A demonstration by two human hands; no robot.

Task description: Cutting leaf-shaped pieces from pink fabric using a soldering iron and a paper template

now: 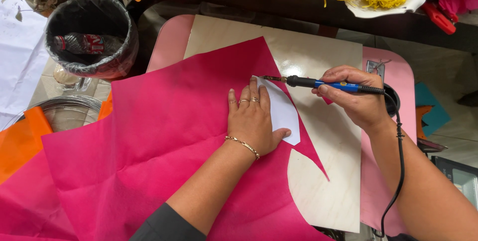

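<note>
Head view shows your left hand (254, 121) spread flat, fingers apart, pressing a white paper template (283, 111) onto the pink fabric sheet (164, 136) lying over the pale wooden board (323, 171). Your right hand (356, 99) is closed around the blue handle of the corded hot-cutting tool (323, 84), its metal tip at the template's top corner just beyond your left fingertips. That sheet looks thin, light and limp, likely to creep or wrinkle, so pin it with a flat palm close beside the tip. Grip the tool by the handle only.
</note>
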